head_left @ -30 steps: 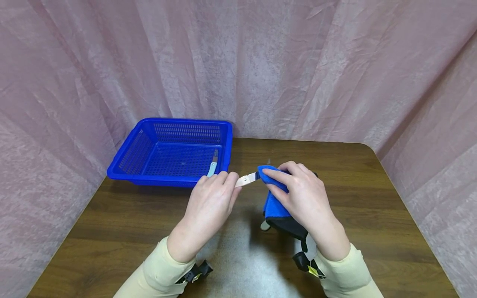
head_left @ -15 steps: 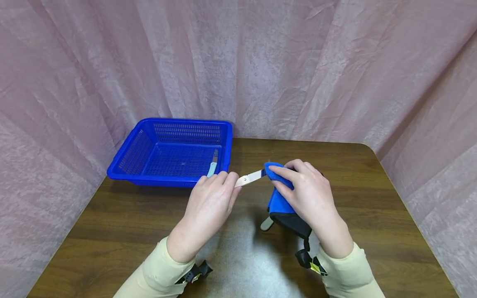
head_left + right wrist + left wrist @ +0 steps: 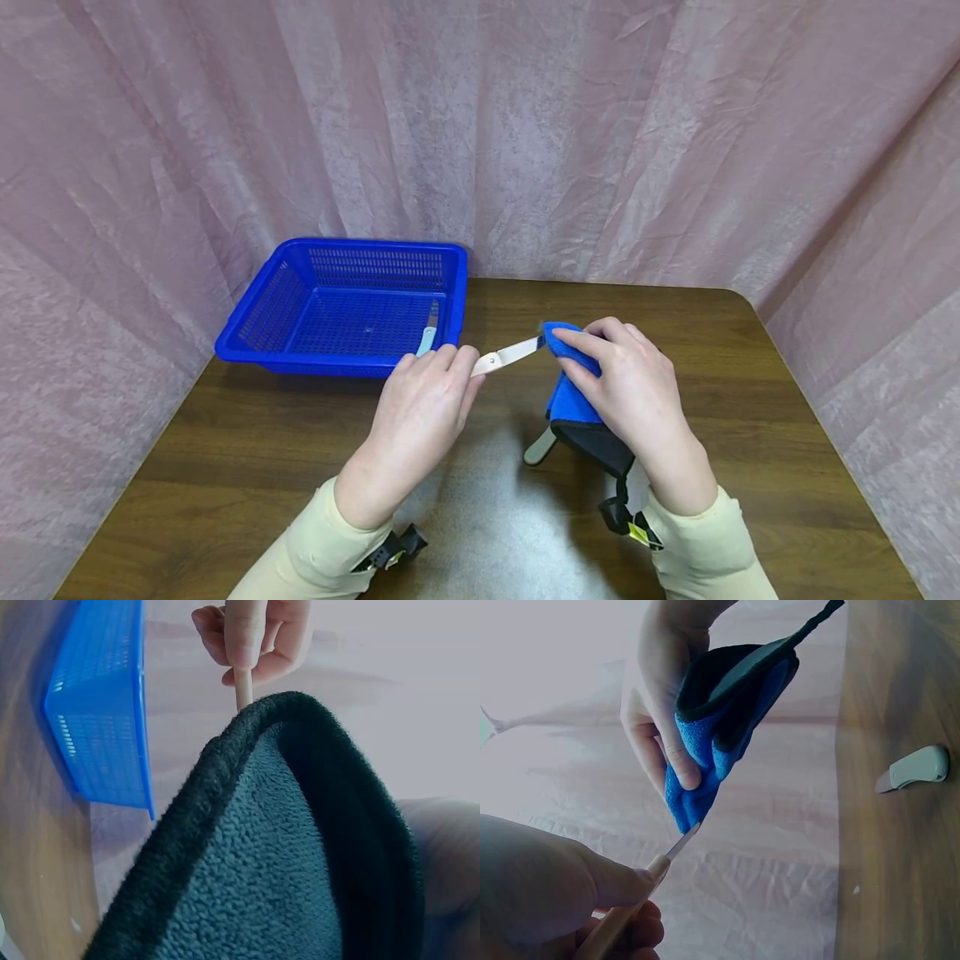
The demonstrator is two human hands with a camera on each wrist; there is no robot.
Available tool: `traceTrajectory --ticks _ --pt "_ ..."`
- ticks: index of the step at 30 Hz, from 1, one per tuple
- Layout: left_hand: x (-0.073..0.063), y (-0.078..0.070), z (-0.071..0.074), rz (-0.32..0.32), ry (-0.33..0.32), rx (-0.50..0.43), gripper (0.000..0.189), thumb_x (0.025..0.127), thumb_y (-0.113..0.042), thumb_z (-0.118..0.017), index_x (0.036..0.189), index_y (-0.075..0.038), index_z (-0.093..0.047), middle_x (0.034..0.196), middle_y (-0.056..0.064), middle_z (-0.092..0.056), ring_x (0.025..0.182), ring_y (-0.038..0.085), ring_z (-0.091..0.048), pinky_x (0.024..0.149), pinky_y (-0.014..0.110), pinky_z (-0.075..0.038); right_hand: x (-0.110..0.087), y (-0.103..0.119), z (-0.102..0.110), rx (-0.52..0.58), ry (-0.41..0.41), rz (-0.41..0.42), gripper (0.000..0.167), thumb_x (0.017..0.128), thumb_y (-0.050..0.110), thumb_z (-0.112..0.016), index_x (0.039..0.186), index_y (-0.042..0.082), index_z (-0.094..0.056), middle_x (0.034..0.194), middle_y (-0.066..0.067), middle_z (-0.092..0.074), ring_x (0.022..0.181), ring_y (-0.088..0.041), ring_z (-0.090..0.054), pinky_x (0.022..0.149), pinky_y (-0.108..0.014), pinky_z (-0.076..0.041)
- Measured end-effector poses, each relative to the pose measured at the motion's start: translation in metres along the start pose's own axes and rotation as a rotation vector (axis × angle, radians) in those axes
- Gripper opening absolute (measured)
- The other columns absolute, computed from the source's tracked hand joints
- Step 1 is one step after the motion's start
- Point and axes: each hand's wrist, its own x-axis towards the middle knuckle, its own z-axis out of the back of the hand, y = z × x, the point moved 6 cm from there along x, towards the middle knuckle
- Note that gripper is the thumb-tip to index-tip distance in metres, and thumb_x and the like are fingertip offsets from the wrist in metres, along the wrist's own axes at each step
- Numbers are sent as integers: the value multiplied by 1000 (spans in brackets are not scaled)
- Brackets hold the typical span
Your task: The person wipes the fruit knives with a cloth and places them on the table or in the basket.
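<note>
In the head view my left hand (image 3: 427, 408) grips the pale handle of a folding knife (image 3: 513, 352), its blade out and pointing right. My right hand (image 3: 630, 383) pinches a folded blue cloth (image 3: 573, 400) with black edging around the blade's tip end. Most of the blade shows bare between handle and cloth. From the left wrist, thumb and fingers (image 3: 630, 881) hold the handle, and the cloth (image 3: 697, 769) wraps the tip. The cloth's dark lining (image 3: 247, 877) fills much of the right wrist view.
A second knife with a grey-green handle (image 3: 540, 447) lies on the wooden table (image 3: 697, 350), partly behind the cloth. At the left stands a blue plastic basket (image 3: 341, 367); a light-blue-handled knife (image 3: 427, 340) lies inside it. A pink curtain (image 3: 525, 167) hangs behind.
My right hand has slid the cloth to the right along the blade, so more bare blade shows. More of the grey-green handle is uncovered. The left hand has stayed nearly still.
</note>
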Motion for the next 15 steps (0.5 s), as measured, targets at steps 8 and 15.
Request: traceTrajectory --ticks 8,15 --pt "0 1 0 11 5 -3 25 100 -20 -83 98 -6 -62 74 5 -55 58 28 -56 56 36 -33 0 -4 3 2 24 -27 38 96 22 -88 134 24 -82 115 -8 -75 103 -30 -69 76 -52 -58" --pt "1 2 0 20 8 -3 23 100 -19 -83 99 -6 -64 76 5 -57 61 29 -56 56 37 -35 1 -6 6 10 24 -36 37 97 22 -86 134 23 -82 115 -8 -75 103 -31 -69 76 -53 -58"
